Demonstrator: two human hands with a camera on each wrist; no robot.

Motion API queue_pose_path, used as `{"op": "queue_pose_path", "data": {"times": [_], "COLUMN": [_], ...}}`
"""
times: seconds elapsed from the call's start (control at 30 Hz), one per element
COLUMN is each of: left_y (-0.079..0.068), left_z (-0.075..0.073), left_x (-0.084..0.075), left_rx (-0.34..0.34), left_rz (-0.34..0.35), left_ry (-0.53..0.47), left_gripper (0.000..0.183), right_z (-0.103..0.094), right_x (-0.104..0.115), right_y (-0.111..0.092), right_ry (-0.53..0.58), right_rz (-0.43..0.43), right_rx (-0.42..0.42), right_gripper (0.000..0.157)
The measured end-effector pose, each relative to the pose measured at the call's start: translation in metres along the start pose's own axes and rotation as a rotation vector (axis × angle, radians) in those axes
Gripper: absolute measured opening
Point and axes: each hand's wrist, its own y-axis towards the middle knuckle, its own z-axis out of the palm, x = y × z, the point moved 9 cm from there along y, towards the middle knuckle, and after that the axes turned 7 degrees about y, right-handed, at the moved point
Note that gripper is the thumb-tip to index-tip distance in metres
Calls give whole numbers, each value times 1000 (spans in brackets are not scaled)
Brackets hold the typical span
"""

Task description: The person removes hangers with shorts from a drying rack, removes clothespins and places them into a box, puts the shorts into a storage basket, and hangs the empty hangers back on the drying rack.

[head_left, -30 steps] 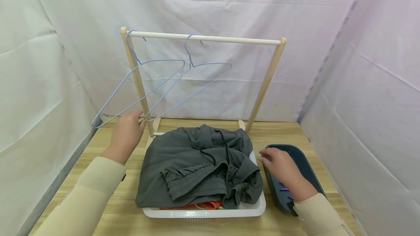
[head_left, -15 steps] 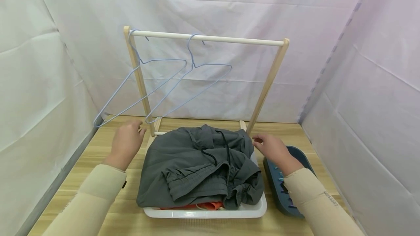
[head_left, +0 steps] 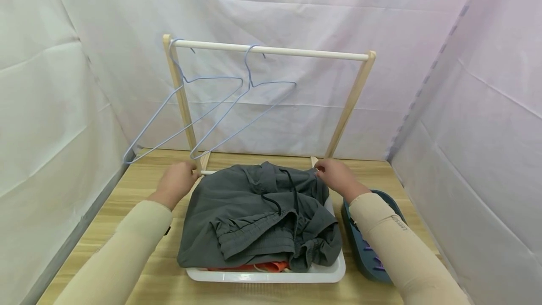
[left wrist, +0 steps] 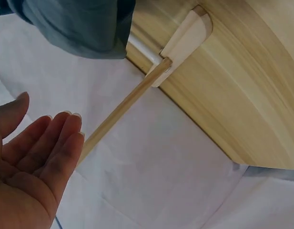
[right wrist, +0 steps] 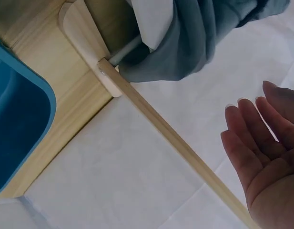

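Dark grey drawstring pants (head_left: 250, 206) lie bunched in a white basket (head_left: 264, 276), waistband toward me. My left hand (head_left: 177, 181) hovers just left of the pants' far end, by the rack's left post (head_left: 182, 102). In the left wrist view its fingers (left wrist: 58, 162) are relaxed and hold nothing. My right hand (head_left: 338, 178) is at the pants' far right corner, near the foot of the right post (head_left: 349, 107). The right wrist view shows that hand's fingers (right wrist: 244, 157) loosely bent, with nothing held. Some orange cloth (head_left: 275, 266) peeks from beneath the pants.
Behind the basket stands a wooden rack with a white bar (head_left: 305, 52). Two blue wire hangers hang there, a left hanger (head_left: 213, 78) and a right hanger (head_left: 275, 82). A dark blue bin (head_left: 368, 267) with purple things inside sits at right, partly under my forearm. White cloth walls enclose the table.
My right hand has moved from over the blue bin forward and left to the pants' far corner. My left hand has come away from the hangers, down and right toward the pants.
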Motion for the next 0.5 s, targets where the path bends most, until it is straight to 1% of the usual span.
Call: {"op": "queue_pose_path", "data": {"times": [0.1,0.2,0.33,0.43,0.5], "left_y": [7,14,21,23,24], "left_z": [11,23,36,42,45], "left_x": [0,0,1,2,3], "left_rx": [49,97,127,139,159], "left_rz": [11,14,27,33,31], "left_ry": [6,8,-4,0,-1], "left_gripper": [18,19,26,35,36], "right_z": [4,8,14,19,23], "right_x": [3,3,0,-2,-2], "right_y": [7,14,20,26,31], "right_ry": [-27,-35,-46,-68,-90], "right_rz": [-7,9,30,46,54], "right_rx": [26,45,70,99,120], "right_gripper": [32,34,36,38,39]}}
